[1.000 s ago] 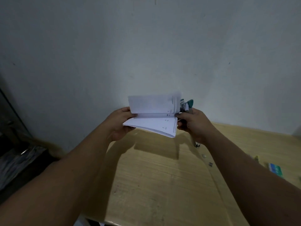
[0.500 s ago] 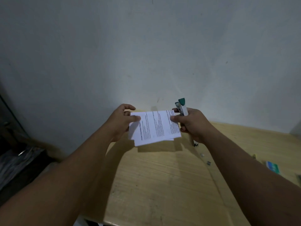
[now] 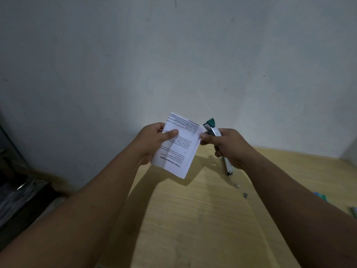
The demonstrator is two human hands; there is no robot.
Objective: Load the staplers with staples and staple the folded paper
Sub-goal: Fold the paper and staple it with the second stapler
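A folded white printed paper (image 3: 180, 146) is held in the air above the wooden table (image 3: 193, 219). My left hand (image 3: 154, 139) pinches its left side, thumb on the front. My right hand (image 3: 226, 146) grips a silver stapler with a green tip (image 3: 211, 127), its nose pointing up beside the paper's right edge, while the thumb and a fingertip also pinch that edge. A second silver stapler (image 3: 228, 166) lies on the table below my right hand, partly hidden by it.
Small loose staple pieces (image 3: 245, 194) lie on the table right of centre. A blue-green staple box (image 3: 321, 196) and another small item (image 3: 354, 211) show at the right past my forearm. A plain wall stands close behind; dark clutter sits at the far left.
The paper went from spread open to folded, then turned from lying wide to hanging tall and tilted. Both hands stayed on it and the stapler stayed in my right hand.
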